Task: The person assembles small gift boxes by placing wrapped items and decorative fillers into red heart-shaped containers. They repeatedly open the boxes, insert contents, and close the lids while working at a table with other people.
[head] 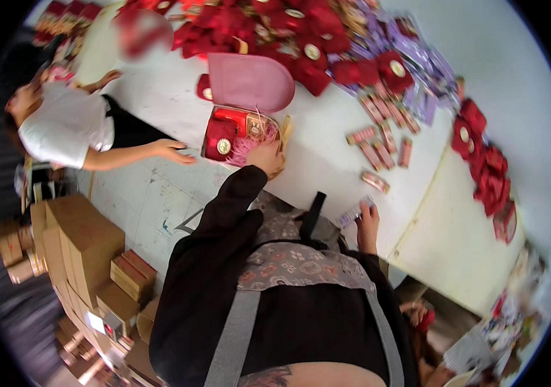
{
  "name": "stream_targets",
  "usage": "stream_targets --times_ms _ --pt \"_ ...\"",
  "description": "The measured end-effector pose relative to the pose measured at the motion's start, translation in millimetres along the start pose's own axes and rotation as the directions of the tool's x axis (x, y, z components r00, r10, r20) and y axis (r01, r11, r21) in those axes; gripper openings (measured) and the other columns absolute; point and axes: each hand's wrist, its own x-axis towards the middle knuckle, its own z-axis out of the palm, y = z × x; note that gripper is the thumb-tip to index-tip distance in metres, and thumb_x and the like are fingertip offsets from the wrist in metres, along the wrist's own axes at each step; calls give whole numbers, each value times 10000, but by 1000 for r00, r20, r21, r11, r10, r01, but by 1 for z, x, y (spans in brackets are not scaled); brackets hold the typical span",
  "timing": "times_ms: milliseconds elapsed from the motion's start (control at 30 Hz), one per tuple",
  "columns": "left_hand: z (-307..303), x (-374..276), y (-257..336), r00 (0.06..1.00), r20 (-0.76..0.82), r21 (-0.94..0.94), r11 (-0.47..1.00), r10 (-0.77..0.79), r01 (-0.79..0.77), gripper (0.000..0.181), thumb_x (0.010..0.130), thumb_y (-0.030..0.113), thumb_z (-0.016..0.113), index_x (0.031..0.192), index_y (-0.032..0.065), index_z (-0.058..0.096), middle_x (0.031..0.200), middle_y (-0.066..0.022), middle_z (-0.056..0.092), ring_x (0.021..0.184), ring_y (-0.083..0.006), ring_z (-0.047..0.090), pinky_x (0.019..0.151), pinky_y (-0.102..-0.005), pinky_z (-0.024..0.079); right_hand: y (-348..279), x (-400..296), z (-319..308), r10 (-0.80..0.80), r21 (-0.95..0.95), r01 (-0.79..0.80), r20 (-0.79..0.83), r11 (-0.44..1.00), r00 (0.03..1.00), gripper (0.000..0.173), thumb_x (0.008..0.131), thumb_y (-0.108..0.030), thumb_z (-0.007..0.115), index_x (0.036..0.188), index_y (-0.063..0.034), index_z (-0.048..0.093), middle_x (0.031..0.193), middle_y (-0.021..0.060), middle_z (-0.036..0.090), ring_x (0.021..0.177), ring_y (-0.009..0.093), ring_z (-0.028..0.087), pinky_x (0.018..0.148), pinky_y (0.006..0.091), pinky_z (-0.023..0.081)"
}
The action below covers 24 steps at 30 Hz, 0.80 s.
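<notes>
An open pink gift box (205, 140) sits at the table edge, its rounded lid (251, 80) raised. Inside are a dark red pouch (221, 138) with a pale round seal, a red carton (231, 119), a small tan box (256, 126) and pink shredded paper (242, 151). My left hand (265, 157) grips the box's near right rim, beside a yellow ribbon (286, 133); its fingertips are partly hidden. In my right hand (368, 226) is a small clear and purple packet (353, 213), held low over the table's front edge.
Several small pink boxes (370, 155) lie right of the gift box. Red pouches (304, 38) and purple packets (416, 63) are heaped at the back. A co-worker (67, 126) at the left extends a hand towards the gift box. Cardboard cartons (87, 242) stand on the floor.
</notes>
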Motion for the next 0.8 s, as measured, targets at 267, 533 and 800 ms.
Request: stream_targets --times_ms 267,533,800 --pt "41 -11 121 976 -92 -381 899 196 -216 235 851 177 578 1055 73 631 1001 -135 610 909 -311 606 769 -376 497 -10 -30 -17 -95 -57 85 -206 995 974 473 897 -258 617 1256 -13 429 1011 72 607 818 110 566 679 260 494" --pt "38 -37 92 858 -237 -15 882 455 -472 276 742 43 642 1010 110 625 1091 -62 572 977 -279 543 815 -376 438 -39 -21 -35 -76 486 151 -170 861 982 379 954 -340 434 1230 -81 452 1076 57 565 890 157 554 792 362 470" --pt "59 12 110 831 -62 519 729 553 -447 556 781 218 588 1316 128 461 1306 -24 471 1194 -202 441 1016 -452 310 -63 30 85 -539 -821 486 275 300 796 698 776 -242 683 1361 -48 356 987 148 569 878 297 602 703 399 502"
